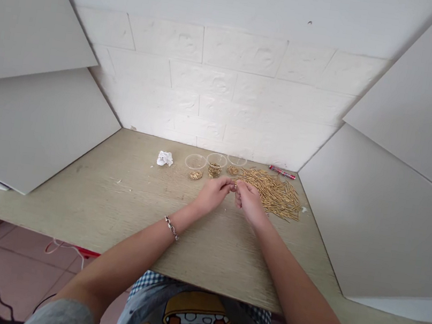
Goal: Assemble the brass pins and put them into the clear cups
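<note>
My left hand [213, 193] and my right hand [249, 199] meet fingertip to fingertip above the table. Both are closed in a pinch. Something tiny and gold-coloured seems to sit between the fingertips, too small to name. Just beyond and to the right of my right hand spreads a pile of thin gold-coloured rods [276, 194]. Behind my left hand stand clear round plastic cups; the middle cup [215, 166] holds small gold pieces, the left cup [195, 168] has some at its bottom, and so does the right cup [235, 165].
Crumpled white tissue [165, 159] lies left of the cups. A red marker-like tube [282, 172] rests behind the rods. The wooden table [115, 185] is bounded by a white brick-pattern wall [218, 92] and grey panels on the left [42, 130] and right [386, 220].
</note>
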